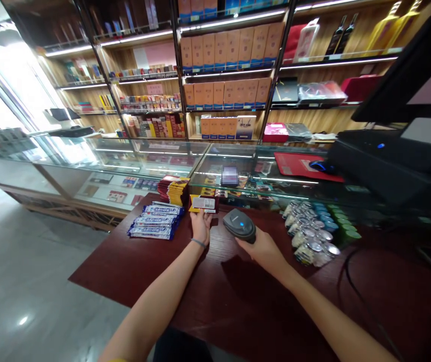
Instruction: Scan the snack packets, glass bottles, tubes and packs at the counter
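Observation:
My left hand (200, 226) grips a small yellow and dark red packet (204, 203) by its near edge, with a white barcode label facing me. In my right hand (266, 250) is a black barcode scanner (239, 224) with a blue light on top; its head points towards the packet, a short gap apart. Left of the packet, a stack of similar red and yellow packets (174, 190) stands on the dark red wooden counter (215, 281). Blue and white wrapped bars (155, 220) lie in rows in front of that stack.
Several jars with silver lids (308, 234) stand at the right, beside blue and green containers (345, 223). Behind the counter runs a glass display case (163, 156). A red mouse mat (294, 166) with a mouse (319, 166) and a black till machine (389, 161) are at the right.

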A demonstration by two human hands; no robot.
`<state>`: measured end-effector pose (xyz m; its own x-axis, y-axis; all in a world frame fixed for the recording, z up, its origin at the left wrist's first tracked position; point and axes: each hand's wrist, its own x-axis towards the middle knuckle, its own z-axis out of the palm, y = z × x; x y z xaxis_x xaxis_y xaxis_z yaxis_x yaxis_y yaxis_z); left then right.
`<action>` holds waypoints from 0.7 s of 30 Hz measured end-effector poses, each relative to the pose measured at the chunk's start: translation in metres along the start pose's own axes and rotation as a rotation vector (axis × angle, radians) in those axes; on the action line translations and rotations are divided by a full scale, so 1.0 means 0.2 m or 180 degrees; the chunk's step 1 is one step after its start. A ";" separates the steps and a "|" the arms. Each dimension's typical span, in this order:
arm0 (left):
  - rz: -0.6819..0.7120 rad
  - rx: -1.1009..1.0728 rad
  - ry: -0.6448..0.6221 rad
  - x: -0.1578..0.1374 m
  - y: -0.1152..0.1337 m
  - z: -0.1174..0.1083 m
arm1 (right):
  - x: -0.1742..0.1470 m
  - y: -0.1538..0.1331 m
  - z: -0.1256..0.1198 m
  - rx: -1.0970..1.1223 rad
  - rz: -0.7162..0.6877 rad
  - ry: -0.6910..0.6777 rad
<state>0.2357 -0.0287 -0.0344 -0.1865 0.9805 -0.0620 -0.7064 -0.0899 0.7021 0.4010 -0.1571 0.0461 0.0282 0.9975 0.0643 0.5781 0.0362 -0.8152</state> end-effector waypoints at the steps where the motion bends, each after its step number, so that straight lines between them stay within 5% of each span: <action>1: -0.0014 -0.0033 -0.0008 0.00 0.00 0.00 | 0.00 0.00 0.00 0.0006 -0.0021 -0.0018; 13: 0.0110 0.0227 0.0033 0.01 0.01 -0.01 | 0.01 0.06 0.01 -0.0137 -0.0052 0.0084; 21: 0.1508 0.1232 0.0251 0.10 0.22 0.03 | 0.02 0.03 -0.02 0.0052 -0.0090 0.0177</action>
<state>0.2044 -0.0122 -0.0008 -0.4797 0.8324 0.2777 -0.2382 -0.4281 0.8718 0.4081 -0.1527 0.0433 0.0576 0.9912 0.1189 0.5660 0.0657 -0.8218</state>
